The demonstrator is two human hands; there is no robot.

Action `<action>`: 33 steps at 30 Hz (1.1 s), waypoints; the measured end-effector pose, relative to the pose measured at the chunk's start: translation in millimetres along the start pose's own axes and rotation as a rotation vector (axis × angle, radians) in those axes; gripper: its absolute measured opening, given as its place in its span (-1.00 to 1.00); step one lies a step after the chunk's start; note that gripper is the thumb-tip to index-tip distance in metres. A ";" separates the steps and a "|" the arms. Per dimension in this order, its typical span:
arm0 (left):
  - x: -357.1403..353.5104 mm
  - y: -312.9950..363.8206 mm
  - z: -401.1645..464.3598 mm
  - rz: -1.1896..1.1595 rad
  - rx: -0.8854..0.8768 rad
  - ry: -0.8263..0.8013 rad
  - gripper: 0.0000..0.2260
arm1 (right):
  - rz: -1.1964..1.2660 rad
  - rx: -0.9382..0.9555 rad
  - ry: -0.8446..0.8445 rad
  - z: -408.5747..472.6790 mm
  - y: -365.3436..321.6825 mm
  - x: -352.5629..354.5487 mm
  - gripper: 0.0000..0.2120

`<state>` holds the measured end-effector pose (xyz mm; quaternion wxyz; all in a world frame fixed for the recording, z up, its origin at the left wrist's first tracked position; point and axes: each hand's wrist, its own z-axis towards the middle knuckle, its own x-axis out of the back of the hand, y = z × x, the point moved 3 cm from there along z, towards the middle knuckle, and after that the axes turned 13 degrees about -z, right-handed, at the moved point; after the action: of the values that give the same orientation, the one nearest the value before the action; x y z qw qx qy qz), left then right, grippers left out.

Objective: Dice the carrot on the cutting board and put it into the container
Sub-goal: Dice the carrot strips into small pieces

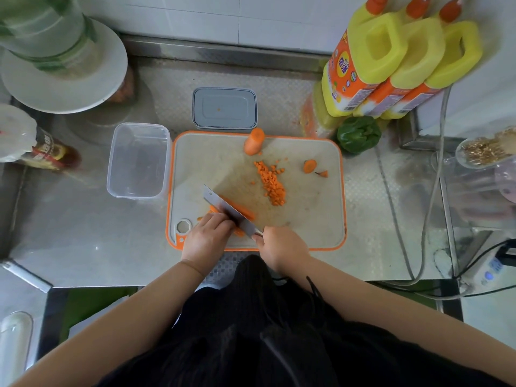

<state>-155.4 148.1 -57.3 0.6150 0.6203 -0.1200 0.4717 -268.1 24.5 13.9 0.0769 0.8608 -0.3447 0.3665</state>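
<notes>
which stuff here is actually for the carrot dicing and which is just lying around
For the job: cutting board, knife, carrot strips, diced pile, carrot chunk, clear container.
Lying about: grey lid, green pepper, yellow bottles.

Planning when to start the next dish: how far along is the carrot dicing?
Partly done. A pile of diced carrot lies mid-board. In hand: the right hand works the knife through carrot strips steadied by the left hand. Left: a carrot chunk uncut, and the clear container still empty.
</notes>
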 end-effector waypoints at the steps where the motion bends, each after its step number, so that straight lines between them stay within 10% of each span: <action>1: 0.3 1.1 0.2 -0.005 -0.006 0.002 -0.90 | 0.004 -0.001 0.002 -0.1 -0.2 -0.3 -0.64; 33: 0.2 1.3 -3.1 -0.006 0.038 0.023 -0.84 | 0.096 0.011 0.015 4.9 6.3 2.0 -0.62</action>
<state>-157.6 150.6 -56.9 0.6058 0.6268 -0.1023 0.4792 -268.3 16.9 11.0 0.0570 0.8409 -0.3829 0.3782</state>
